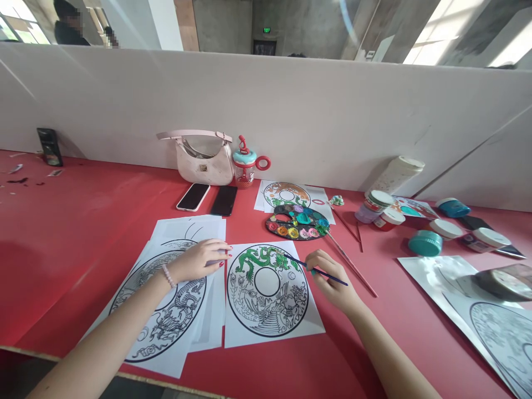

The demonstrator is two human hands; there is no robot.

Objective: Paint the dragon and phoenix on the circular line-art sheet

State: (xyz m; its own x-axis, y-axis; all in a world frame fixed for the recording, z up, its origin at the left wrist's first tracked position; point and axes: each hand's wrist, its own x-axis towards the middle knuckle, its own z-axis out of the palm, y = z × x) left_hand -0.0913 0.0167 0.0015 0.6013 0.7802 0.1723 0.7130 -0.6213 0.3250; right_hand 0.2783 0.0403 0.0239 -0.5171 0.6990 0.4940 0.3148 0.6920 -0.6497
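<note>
My right hand (330, 277) grips a thin dark-blue paintbrush (332, 275), its tip on the upper part of a round line drawing (267, 321). A dragon (260, 259) there is painted green; the phoenix below it is uncoloured. My left hand (201, 259) rests palm down, fingers stretched, over a stack of printed sheets (174, 332), its fingertips at the drawing's left edge. Beyond the drawing lies a black palette (286, 226) with wells of several paint colours. A second brush (353, 263) leans from the palette's right end onto the table.
Two phones (193, 197), a pink handbag (205, 163) and a cup (245, 166) stand at the back by a white partition (266, 100). Several paint jars (424, 243) sit at the right. A partly coloured drawing (261, 194) lies behind the palette. More sheets (449, 277) lie front right.
</note>
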